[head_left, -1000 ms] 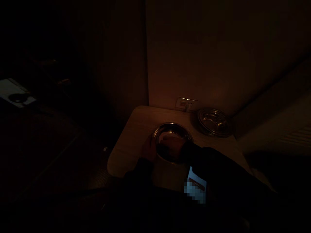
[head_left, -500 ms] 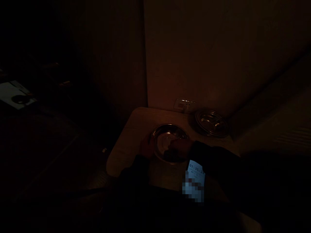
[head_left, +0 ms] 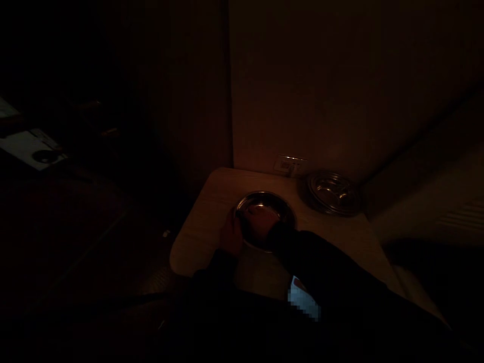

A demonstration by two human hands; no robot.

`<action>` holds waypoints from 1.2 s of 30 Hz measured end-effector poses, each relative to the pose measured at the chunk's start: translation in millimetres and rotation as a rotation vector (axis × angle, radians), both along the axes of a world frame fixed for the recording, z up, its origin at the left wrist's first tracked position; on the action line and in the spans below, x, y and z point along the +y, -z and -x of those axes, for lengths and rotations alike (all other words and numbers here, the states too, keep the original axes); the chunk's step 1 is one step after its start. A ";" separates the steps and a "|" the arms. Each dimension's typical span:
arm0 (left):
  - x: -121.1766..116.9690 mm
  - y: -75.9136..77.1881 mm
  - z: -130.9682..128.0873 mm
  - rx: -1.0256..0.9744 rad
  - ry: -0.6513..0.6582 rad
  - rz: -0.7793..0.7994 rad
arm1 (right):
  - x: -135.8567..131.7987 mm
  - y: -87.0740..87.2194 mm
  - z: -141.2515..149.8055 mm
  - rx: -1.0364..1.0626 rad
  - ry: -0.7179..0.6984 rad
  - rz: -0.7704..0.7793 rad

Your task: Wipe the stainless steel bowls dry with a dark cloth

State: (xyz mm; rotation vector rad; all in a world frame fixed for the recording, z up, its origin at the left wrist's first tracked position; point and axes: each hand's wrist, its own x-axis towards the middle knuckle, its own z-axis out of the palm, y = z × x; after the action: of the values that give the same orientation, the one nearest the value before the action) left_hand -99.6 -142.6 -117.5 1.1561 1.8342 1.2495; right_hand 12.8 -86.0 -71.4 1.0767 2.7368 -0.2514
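Observation:
A round, shiny metal plate (head_left: 289, 212) with a raised rim is on the light wooden table (head_left: 200, 222). At its left edge, my left hand (head_left: 231, 234) is closed on the rim. My right hand (head_left: 259, 222) reaches over the plate, its fingers curled down against the inside near the left rim. Darkness hides whatever those fingers hold. Both forearms are in dark sleeves. Behind and to the right sits a stack of metal plates (head_left: 333, 194), the top one divided into compartments.
A wall socket (head_left: 290, 164) with something plugged in is just above the table's back edge. A lit phone screen (head_left: 304, 300), partly blurred out, glows below my right forearm. White sheets (head_left: 32, 148) with a dark round object show at far left. The room is very dark.
My right hand has moved left across the plate, from its middle and right side to near the left rim. My left hand stays at the edge. More of the phone screen is covered.

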 end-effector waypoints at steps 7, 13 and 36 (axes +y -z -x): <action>-2.2 -3.2 -2.7 -0.026 -0.036 0.018 | 7.2 -14.3 -44.2 -0.127 -0.178 0.176; 0.8 3.5 1.0 -0.013 -0.001 0.005 | -0.6 -3.5 -7.1 -0.013 -0.061 0.035; -8.9 3.3 -2.5 0.000 0.044 -0.051 | 4.3 4.1 -14.3 0.008 0.051 0.044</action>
State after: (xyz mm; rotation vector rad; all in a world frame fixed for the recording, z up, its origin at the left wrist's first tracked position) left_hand -97.2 -151.5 -120.8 1.2176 1.7771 1.2781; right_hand 27.0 -81.7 -75.5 1.1371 2.7005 -0.3232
